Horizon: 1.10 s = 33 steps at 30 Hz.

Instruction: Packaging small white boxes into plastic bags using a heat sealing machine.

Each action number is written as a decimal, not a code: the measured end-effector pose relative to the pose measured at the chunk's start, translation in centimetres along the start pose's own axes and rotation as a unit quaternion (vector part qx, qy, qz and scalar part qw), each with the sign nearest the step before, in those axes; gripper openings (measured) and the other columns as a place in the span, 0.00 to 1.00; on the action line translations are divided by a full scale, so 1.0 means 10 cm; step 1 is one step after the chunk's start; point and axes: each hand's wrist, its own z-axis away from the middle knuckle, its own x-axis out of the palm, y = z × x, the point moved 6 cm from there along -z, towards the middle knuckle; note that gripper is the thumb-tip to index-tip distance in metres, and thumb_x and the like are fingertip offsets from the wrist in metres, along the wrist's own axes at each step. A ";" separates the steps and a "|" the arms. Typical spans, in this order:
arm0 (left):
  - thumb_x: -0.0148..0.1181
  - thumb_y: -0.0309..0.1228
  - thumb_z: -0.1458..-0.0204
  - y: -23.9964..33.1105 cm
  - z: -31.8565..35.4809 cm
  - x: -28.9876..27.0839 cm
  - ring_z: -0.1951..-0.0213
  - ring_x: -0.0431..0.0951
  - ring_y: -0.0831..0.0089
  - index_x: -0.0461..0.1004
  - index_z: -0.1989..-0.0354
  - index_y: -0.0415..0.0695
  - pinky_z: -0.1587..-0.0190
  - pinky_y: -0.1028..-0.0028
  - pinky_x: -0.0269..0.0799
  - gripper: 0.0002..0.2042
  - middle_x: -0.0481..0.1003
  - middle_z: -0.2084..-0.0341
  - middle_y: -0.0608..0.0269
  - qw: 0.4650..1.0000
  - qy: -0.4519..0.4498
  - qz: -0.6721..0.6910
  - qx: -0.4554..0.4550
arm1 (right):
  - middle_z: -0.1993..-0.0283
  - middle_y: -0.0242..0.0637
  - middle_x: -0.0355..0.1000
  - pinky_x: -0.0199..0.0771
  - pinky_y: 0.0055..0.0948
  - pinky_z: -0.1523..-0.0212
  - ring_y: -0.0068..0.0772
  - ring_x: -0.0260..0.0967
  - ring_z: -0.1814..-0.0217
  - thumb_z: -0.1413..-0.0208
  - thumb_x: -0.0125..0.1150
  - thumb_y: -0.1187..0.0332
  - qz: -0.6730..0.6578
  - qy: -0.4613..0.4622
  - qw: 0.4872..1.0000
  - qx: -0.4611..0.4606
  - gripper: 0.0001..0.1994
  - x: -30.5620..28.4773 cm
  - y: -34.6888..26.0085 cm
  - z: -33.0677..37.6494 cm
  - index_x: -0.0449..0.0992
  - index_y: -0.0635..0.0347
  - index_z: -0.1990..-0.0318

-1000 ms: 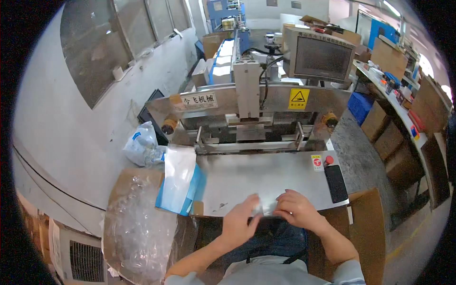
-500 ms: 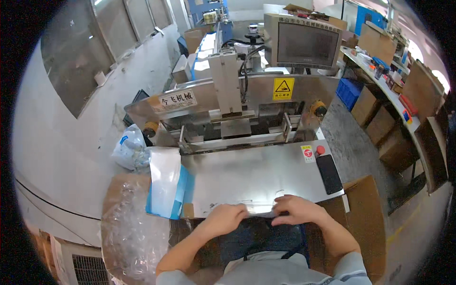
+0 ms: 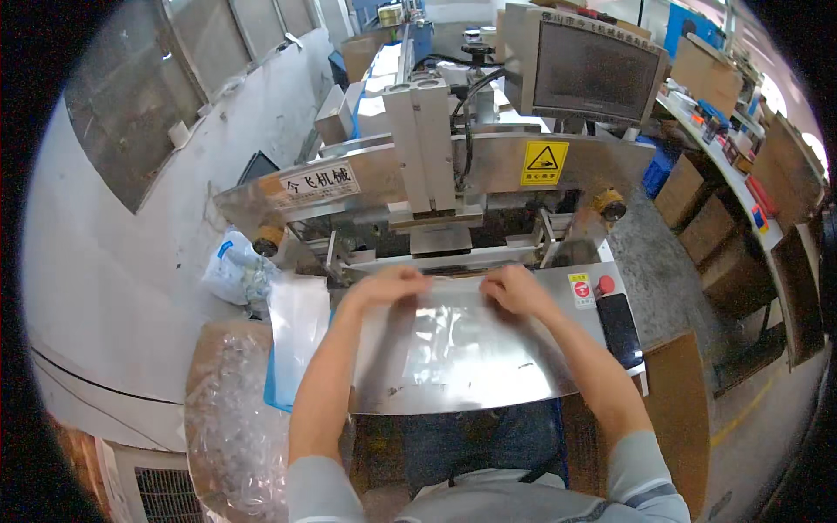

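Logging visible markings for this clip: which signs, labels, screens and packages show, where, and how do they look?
Warning sign: yellow square, black triangle, on the machine's metal front, right.
Nameplate: pale rectangle with dark characters, machine front, left.
Monitor: grey-framed dark screen, above the machine, right.
Small label: yellow and white, beside the red button.
Clear bag: flat on the steel table, under both hands.
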 end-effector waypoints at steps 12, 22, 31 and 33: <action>0.77 0.45 0.60 -0.27 -0.83 -0.91 0.65 0.78 0.73 0.80 0.56 0.44 0.62 0.70 0.75 0.25 0.81 0.66 0.63 0.964 0.191 -0.034 0.182 | 0.64 0.51 0.77 0.76 0.47 0.55 0.56 0.75 0.55 0.43 0.59 0.60 0.223 0.067 0.972 -0.025 0.13 -0.17 -0.55 -0.86 0.82 0.62 0.66; 0.59 0.50 0.44 0.21 0.93 1.47 0.35 0.60 0.41 0.67 0.41 0.36 0.35 0.39 0.52 0.32 0.65 0.39 0.40 0.862 0.337 -0.359 0.120 | 0.35 0.52 0.64 0.59 0.52 0.34 0.53 0.59 0.30 0.41 0.59 0.56 0.217 0.040 0.974 -0.043 0.27 0.14 -0.70 -0.57 0.66 0.64 0.39; 0.55 0.55 0.42 0.11 1.12 1.69 0.33 0.57 0.40 0.66 0.39 0.35 0.34 0.35 0.45 0.34 0.64 0.39 0.38 0.827 0.426 -0.345 0.123 | 0.32 0.54 0.61 0.59 0.55 0.34 0.54 0.55 0.28 0.41 0.58 0.54 0.219 0.082 0.971 -0.049 0.31 0.20 -0.68 -0.55 0.63 0.65 0.36; 0.55 0.55 0.42 0.12 1.13 1.72 0.33 0.57 0.40 0.66 0.39 0.35 0.35 0.35 0.45 0.34 0.64 0.39 0.38 0.825 0.427 -0.348 0.124 | 0.31 0.53 0.61 0.58 0.52 0.33 0.54 0.56 0.28 0.41 0.59 0.54 0.221 0.084 0.971 -0.045 0.30 0.17 -0.67 -0.55 0.65 0.65 0.38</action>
